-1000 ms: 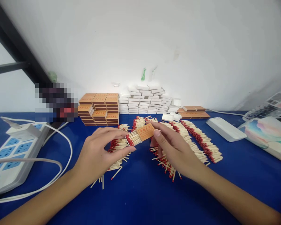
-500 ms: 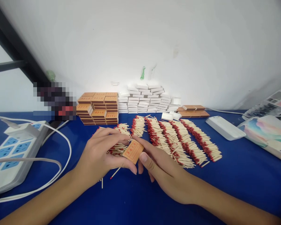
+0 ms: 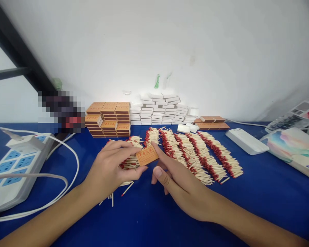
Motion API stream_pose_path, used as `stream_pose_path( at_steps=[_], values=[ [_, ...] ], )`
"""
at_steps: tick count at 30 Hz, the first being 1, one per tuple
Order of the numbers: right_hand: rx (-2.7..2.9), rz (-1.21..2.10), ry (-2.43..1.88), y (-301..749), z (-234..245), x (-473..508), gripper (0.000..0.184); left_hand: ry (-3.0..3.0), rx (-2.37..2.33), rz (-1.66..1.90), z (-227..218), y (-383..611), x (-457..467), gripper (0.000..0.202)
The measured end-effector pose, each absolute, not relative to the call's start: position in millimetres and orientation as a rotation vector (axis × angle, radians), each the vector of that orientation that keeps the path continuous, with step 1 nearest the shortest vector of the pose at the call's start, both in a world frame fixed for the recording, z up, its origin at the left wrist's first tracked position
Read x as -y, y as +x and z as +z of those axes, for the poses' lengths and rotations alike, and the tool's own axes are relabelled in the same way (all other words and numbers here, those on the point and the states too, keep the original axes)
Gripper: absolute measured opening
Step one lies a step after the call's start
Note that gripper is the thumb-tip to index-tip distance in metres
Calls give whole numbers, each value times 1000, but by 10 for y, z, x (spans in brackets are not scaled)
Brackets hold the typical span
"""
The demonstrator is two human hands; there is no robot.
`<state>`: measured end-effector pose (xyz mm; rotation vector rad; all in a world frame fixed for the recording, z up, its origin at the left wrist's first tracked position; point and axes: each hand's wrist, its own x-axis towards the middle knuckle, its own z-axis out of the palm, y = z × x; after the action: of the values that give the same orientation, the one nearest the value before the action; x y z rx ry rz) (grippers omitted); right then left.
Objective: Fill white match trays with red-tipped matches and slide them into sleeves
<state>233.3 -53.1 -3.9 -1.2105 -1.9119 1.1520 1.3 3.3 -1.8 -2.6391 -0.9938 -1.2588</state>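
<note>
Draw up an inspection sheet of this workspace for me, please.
Surface: blue tabletop, a few loose matches at the near left.
Job's things: orange matchbox held lettering up; rows of red-tipped matches; orange matchbox stack and white box stack by the wall.
Clutter: power strip at left; white device and patterned white item at right.
Hands: left hand pinches the orange matchbox; right hand, thumb and fingers apart, at its right end, contact unclear.
Cables: white cable loops beside the power strip; another runs behind the white device.
Surroundings: pale wall; dark frame at far left.
</note>
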Motion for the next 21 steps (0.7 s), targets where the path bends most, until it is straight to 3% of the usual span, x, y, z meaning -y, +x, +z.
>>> stream_pose_path(
  at_steps=[8, 15, 21],
  values=[
    [1951, 904, -1283, 2358, -21, 476, 69, -2660, 1017, -1223, 23, -11, -48, 33],
    [1970, 644, -1278, 2361, -29, 375, 48, -2753, 938, -1174, 20, -12, -81, 35],
    [1972, 591, -1285, 2374, -38, 338, 43, -2831, 962, -1111, 20, -12, -77, 37]
  ],
)
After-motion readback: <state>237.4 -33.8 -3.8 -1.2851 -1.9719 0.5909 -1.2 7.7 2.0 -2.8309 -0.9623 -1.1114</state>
